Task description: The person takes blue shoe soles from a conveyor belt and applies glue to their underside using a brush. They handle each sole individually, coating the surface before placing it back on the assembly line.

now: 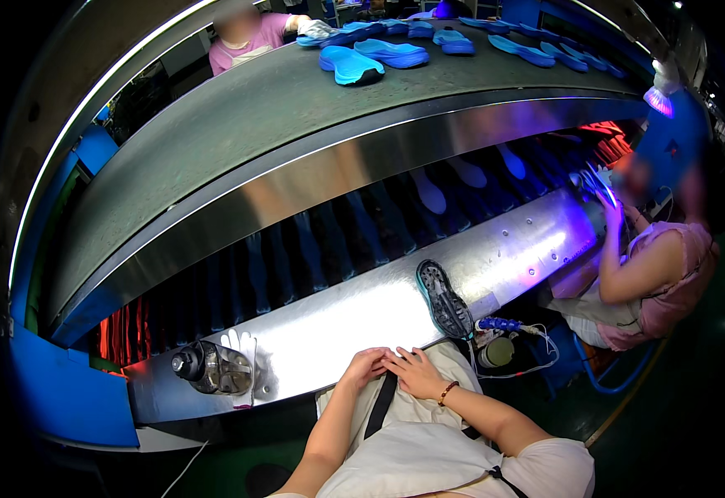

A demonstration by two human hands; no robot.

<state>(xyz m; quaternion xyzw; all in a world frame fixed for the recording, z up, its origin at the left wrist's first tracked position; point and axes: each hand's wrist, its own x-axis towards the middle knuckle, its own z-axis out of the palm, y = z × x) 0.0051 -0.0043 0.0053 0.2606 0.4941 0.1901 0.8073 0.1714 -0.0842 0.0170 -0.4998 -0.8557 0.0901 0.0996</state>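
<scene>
My left hand [368, 366] and my right hand [417, 373] meet over my lap, at the near edge of the metal ledge [342, 314]. Their fingertips touch, and no object shows between them. The right fingers are spread; the left ones are loosely bent toward them. Beneath lies my pale apron [437, 436], crossed by a black strap [381, 405]. On the ledge, beyond my right hand, a black shoe sole [444, 300] with a teal edge lies apart from both hands. To the left stand a dark-capped clear bottle [223, 370] and, beside it, a white glove [244, 347].
Past the ledge, dark strips [308, 249] run under a metal-edged housing. Blue soles [351, 65] lie on the green belt [213, 124] above. One co-worker [250, 33] stands across it; another [649, 266] sits at right. A blue coiled hose [499, 324] and green container [497, 353] are nearby.
</scene>
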